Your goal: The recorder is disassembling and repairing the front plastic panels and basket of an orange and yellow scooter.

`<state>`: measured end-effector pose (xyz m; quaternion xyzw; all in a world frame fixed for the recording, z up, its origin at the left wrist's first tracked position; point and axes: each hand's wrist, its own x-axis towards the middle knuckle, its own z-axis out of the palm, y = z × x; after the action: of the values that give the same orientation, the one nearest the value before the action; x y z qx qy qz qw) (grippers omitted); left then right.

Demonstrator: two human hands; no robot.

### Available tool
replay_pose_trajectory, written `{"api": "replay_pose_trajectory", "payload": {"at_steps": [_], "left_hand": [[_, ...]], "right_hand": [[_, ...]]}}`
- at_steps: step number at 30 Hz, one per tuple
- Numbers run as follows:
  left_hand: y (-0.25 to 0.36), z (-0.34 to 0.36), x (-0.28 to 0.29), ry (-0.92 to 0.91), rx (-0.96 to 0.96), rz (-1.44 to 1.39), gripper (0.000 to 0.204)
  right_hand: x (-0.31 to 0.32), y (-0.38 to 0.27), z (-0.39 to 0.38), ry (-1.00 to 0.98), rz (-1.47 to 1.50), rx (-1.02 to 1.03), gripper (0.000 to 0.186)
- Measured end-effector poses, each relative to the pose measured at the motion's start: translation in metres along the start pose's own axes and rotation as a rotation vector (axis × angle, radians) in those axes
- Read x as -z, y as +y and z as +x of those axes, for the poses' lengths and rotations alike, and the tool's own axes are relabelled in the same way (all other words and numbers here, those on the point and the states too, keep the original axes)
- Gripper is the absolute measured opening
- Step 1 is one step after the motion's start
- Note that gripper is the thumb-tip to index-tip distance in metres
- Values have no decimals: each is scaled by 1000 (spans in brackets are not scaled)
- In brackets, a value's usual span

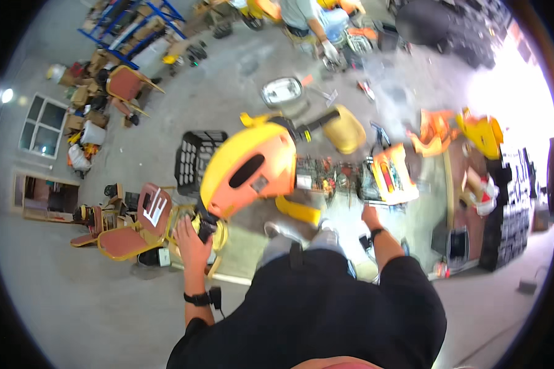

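1. Left hand (192,245): at near-left end of the yellow-and-orange plastic housing (276,161), fingers up against its black fitting (207,229); I can't tell whether they grip.
2. Right hand (370,217): right of housing, well apart from it, by the near edge of a yellow-and-orange tool case (400,169). Fingers look bent; can't tell if anything's in them.
3. Housing itself: I see it slanting up to the right, ahead of the torso.
4. Curved yellow piece (300,211): just nearer than housing's right end.
5. Chair (126,243), reddish: left of housing.
6. Black slatted crate (188,161): behind housing, left side, partly covered.
7. Spread of small tools (331,175), blurred: right of housing.
8. Tan seat (345,130): beyond housing, right.
9. White-rimmed basin (282,90): farther beyond housing.
10. Co-worker (300,13): farthest beyond housing, gloved hand (330,50) low.
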<state>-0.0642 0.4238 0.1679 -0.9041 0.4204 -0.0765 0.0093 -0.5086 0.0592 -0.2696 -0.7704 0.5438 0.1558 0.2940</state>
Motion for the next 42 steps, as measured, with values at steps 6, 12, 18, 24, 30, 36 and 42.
{"api": "replay_pose_trajectory", "payload": {"at_steps": [6,12,18,24,30,36,42], "left_hand": [[-2,-3,-3,14,18,-71,84],[-2,5,1,-24,37,-116,69],[3,4,1,-20,64,-15,70],[6,2,-2,15,49,33,76],[20,4,-1,229,-56,165,56],[19,-8,-16,492,-130,429,23],[9,-7,-71,854,3,671,34]], "right_hand": [[11,-24,33,393,116,-31,21],[33,-56,39,369,196,-393,39],[6,-55,71,477,361,-386,36],[-35,-33,83,568,170,-375,43],[-38,-33,86,641,133,-430,40],[-40,-31,84,795,70,-395,40],[-34,-37,79,803,72,-352,37]]}}
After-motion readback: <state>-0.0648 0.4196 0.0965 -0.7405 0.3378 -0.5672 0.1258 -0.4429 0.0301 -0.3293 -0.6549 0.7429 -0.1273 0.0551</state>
